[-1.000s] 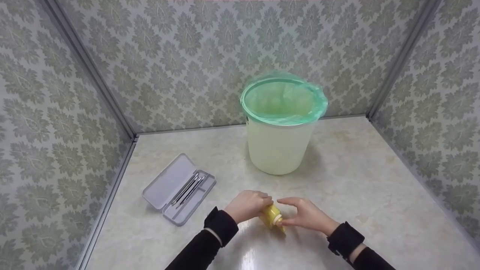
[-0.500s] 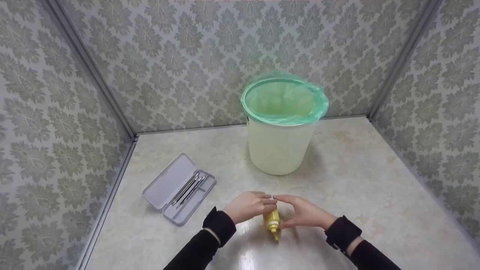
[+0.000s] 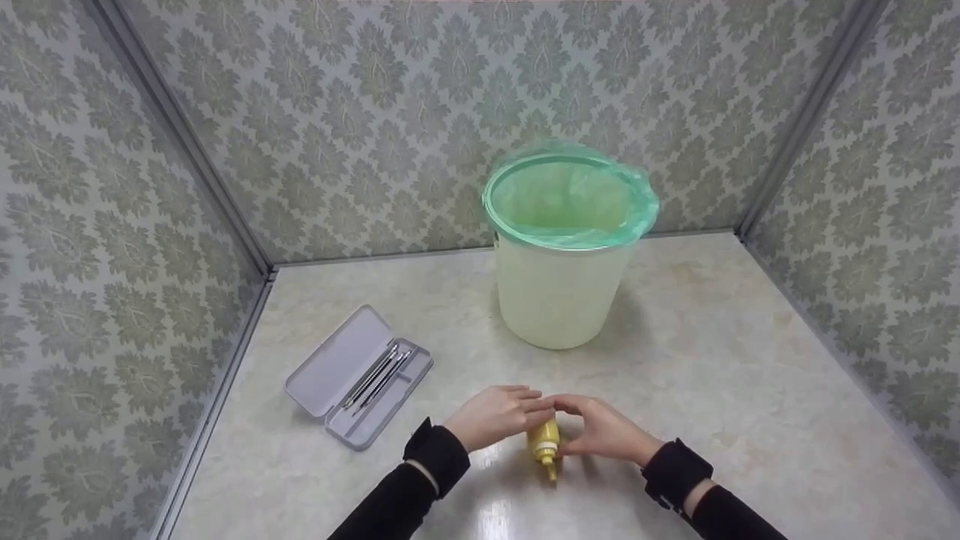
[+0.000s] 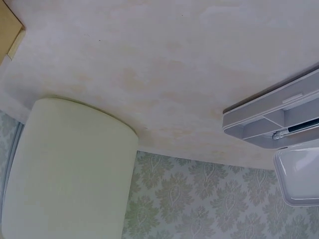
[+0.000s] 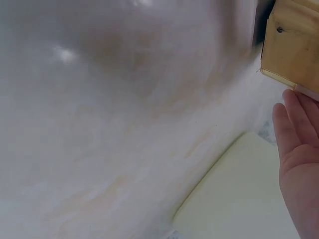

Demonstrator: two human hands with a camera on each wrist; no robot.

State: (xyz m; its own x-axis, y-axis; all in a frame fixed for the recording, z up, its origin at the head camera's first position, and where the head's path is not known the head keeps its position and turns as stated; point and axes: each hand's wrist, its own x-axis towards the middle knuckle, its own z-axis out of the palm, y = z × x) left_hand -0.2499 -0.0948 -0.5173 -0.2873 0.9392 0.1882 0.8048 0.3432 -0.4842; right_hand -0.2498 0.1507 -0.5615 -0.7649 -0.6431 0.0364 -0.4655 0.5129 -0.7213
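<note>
A small yellow squeeze bottle (image 3: 543,439) with a white collar is between the two hands in the head view, its nozzle pointing toward me. My left hand (image 3: 495,416) holds it from the left, fingers laid across the rear of the bottle and thumb hidden. From the right, my right hand (image 3: 604,431) curves about it, thumb beside the collar and fingertips at the far end. In the right wrist view, my right hand (image 5: 301,154) has its fingertips at a flat-sided amber thing (image 5: 294,47); whether that is the bottle's body, I cannot tell.
A pale bin (image 3: 559,300) with a green liner (image 3: 637,214) stands behind the hands by the back wall. To the left lies an opened grey case (image 3: 337,367) with several slim metal tools (image 3: 375,379). Patterned panels border the table (image 3: 712,360) on three sides.
The bottle's nozzle has turned from pointing lower right to pointing toward me. My left fingers have come over the bottle, and my right hand has closed in slightly.
</note>
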